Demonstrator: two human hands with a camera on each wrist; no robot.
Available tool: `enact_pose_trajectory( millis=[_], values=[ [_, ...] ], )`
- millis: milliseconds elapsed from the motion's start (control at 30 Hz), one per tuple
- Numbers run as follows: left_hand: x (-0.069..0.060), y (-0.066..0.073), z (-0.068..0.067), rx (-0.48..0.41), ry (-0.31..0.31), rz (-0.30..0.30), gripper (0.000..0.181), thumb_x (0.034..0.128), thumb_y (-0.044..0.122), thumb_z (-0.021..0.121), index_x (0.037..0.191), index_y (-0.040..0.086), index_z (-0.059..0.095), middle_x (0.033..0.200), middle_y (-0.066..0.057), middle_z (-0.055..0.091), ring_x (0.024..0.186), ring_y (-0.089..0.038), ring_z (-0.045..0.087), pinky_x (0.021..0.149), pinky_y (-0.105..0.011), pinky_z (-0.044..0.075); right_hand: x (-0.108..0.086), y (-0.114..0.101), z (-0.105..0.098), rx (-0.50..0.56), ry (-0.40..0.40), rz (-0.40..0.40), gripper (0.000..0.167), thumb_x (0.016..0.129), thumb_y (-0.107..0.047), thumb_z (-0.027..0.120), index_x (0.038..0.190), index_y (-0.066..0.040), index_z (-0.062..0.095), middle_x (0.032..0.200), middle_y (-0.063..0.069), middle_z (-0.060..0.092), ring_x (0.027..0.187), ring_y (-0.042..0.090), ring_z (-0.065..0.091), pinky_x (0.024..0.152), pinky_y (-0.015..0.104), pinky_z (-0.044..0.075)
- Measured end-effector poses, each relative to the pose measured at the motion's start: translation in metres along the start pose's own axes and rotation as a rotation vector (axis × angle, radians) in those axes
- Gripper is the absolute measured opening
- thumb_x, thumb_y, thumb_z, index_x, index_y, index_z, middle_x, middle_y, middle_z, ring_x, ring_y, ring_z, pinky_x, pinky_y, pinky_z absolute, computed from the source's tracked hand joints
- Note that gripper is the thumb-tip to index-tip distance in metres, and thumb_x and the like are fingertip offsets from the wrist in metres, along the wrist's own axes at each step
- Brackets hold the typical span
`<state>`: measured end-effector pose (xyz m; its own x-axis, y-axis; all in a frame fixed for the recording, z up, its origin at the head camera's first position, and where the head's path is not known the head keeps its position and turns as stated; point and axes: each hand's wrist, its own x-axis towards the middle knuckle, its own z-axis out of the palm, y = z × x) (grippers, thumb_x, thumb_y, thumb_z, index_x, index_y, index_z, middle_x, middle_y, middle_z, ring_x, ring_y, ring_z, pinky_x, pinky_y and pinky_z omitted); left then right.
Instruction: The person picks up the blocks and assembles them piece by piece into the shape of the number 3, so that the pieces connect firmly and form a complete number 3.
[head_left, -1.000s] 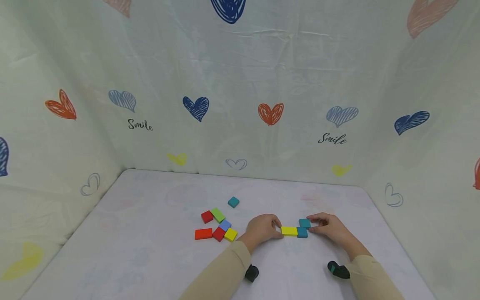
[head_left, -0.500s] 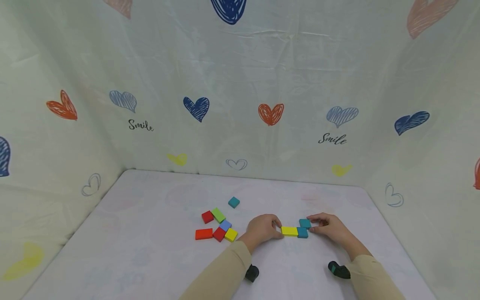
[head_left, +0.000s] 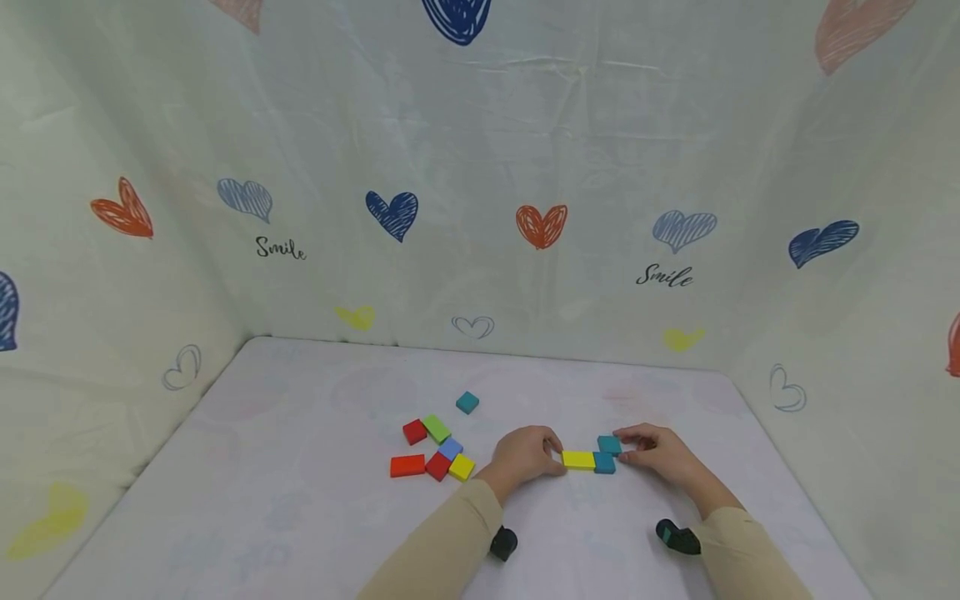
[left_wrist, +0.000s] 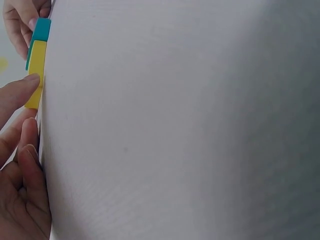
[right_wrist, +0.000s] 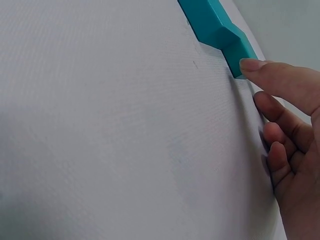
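My left hand (head_left: 522,457) pinches the left end of a yellow rectangular block (head_left: 578,460) with thumb and forefinger. A darker teal square block (head_left: 603,463) touches the yellow block's right end. Behind it, offset slightly right, lies another teal block (head_left: 610,445), whose right end my right hand (head_left: 663,454) pinches. In the right wrist view the thumb presses the rear teal block (right_wrist: 239,59); the forefinger's contact is hidden. The left wrist view shows the left thumb on the side of the yellow block (left_wrist: 37,60). All three blocks lie flat on the table.
Left of the hands lies a loose cluster: an orange-red rectangle (head_left: 407,466), two red squares, a green block (head_left: 436,430), a light blue one (head_left: 451,449) and a yellow square (head_left: 461,467). A lone teal block (head_left: 467,402) sits behind them. The white table (head_left: 300,400) meets a heart-printed cloth.
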<state>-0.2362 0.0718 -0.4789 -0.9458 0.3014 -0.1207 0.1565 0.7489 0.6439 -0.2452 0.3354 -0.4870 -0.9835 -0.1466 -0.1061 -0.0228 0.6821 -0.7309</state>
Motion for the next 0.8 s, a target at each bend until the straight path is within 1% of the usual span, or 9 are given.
enact_pose_trajectory(
  millis=[233,333,433,500,633,800],
  values=[
    [-0.001,-0.001,0.000,-0.034,0.001,0.006,0.024,0.0767,0.029,0.084,0.093,0.022,0.069,0.071,0.007,0.052,0.065,-0.011,0.047,0.062,-0.026,0.039,-0.003,-0.001,-0.002,-0.006,-0.008,0.018,0.039,0.083,-0.016,0.078,0.120,-0.007,0.068,0.110,0.006,0.064,0.088,0.022,0.048,0.074,0.032,0.044],
    [-0.002,-0.003,0.000,-0.085,-0.003,-0.010,0.024,0.0775,0.028,0.083,0.095,0.021,0.068,0.072,0.006,0.053,0.066,-0.012,0.048,0.064,-0.026,0.040,-0.003,-0.003,-0.004,-0.004,-0.001,0.024,0.039,0.084,-0.015,0.077,0.121,-0.007,0.068,0.111,0.007,0.064,0.090,0.023,0.050,0.077,0.033,0.045],
    [-0.002,-0.006,-0.002,-0.160,0.005,-0.026,0.026,0.0786,0.024,0.083,0.099,0.019,0.067,0.075,0.005,0.055,0.069,-0.013,0.050,0.066,-0.027,0.043,-0.004,-0.009,-0.006,-0.004,0.005,0.020,0.038,0.085,-0.015,0.075,0.121,-0.008,0.068,0.113,0.008,0.063,0.093,0.024,0.052,0.079,0.034,0.047],
    [-0.003,-0.007,-0.005,-0.196,0.014,-0.034,0.028,0.0790,0.023,0.083,0.101,0.018,0.066,0.077,0.005,0.055,0.071,-0.014,0.051,0.067,-0.028,0.045,-0.004,-0.015,-0.008,-0.003,0.009,0.013,0.037,0.086,-0.015,0.074,0.122,-0.008,0.067,0.116,0.010,0.062,0.096,0.025,0.052,0.080,0.035,0.048],
    [-0.006,-0.007,-0.014,-0.222,0.029,-0.030,0.031,0.0795,0.021,0.082,0.105,0.016,0.066,0.081,0.005,0.057,0.074,-0.014,0.052,0.069,-0.027,0.048,-0.001,-0.028,-0.009,-0.003,0.011,-0.036,0.037,0.088,-0.014,0.072,0.123,-0.005,0.066,0.119,0.013,0.062,0.099,0.026,0.054,0.081,0.035,0.049],
    [-0.010,-0.008,-0.029,-0.242,0.026,-0.028,0.032,0.0807,0.021,0.081,0.108,0.015,0.066,0.083,0.004,0.058,0.075,-0.015,0.053,0.068,-0.027,0.049,0.009,-0.046,-0.001,0.036,-0.011,-0.092,0.037,0.088,-0.011,0.071,0.124,-0.003,0.064,0.120,0.015,0.062,0.098,0.026,0.056,0.081,0.034,0.050]
  ],
)
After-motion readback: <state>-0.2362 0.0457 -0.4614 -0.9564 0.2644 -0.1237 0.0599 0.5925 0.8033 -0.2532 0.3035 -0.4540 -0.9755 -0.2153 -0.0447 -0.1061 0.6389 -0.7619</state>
